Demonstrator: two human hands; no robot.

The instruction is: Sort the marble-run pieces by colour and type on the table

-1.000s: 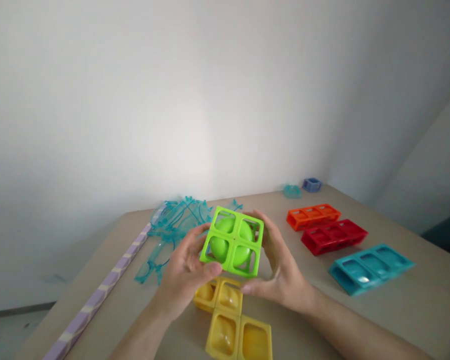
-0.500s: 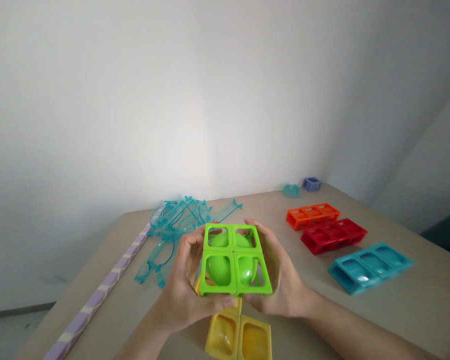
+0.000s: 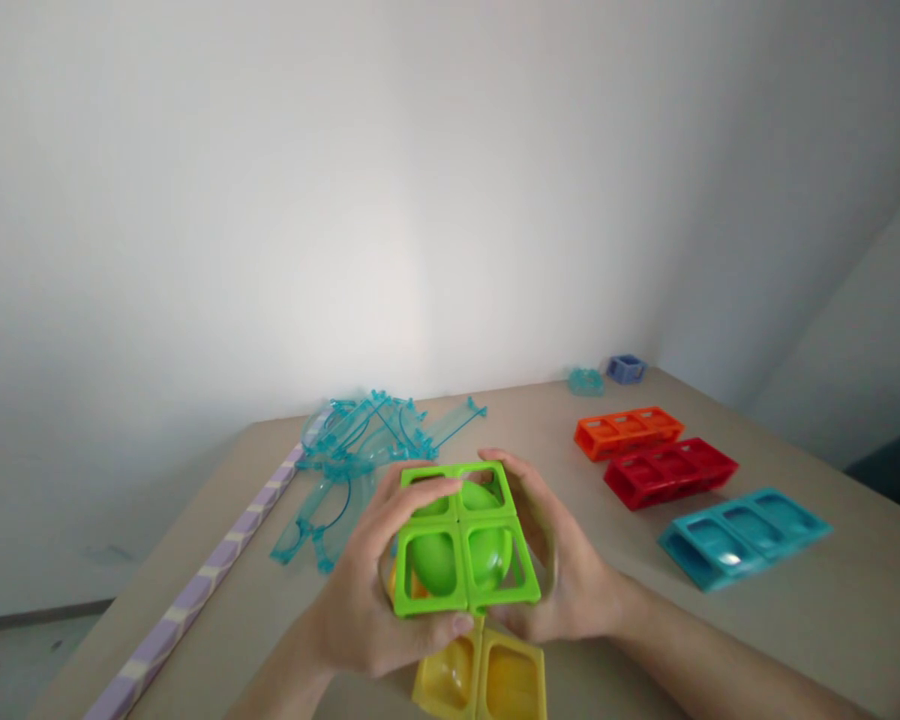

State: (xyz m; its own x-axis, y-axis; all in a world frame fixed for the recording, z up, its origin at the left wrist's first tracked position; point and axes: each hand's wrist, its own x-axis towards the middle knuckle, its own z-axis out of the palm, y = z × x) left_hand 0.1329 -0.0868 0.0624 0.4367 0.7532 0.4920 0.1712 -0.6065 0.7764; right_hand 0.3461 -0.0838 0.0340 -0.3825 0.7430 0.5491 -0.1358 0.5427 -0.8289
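Glossy green block (image 3: 461, 524) held at both sides

A person's left hand (image 3: 364, 600) grips the plastic by one side, a finger laid across its square-windowed top; the right hand (image 3: 574, 580) curls around the other side. Rounded bulges show inside its cells. Held above the table (image 3: 547, 425), it partly hides a smooth yellow block (image 3: 478, 690). A boxy orange block (image 3: 630, 433), red block (image 3: 671, 474) and teal block (image 3: 746, 537) lie right; see-through teal frames (image 3: 360, 450), left.

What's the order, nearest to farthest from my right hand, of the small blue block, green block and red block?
1. Green block: held, touching the right hand.
2. Red block: beyond the hand, to its right.
3. Small blue block: near the table's far right corner.
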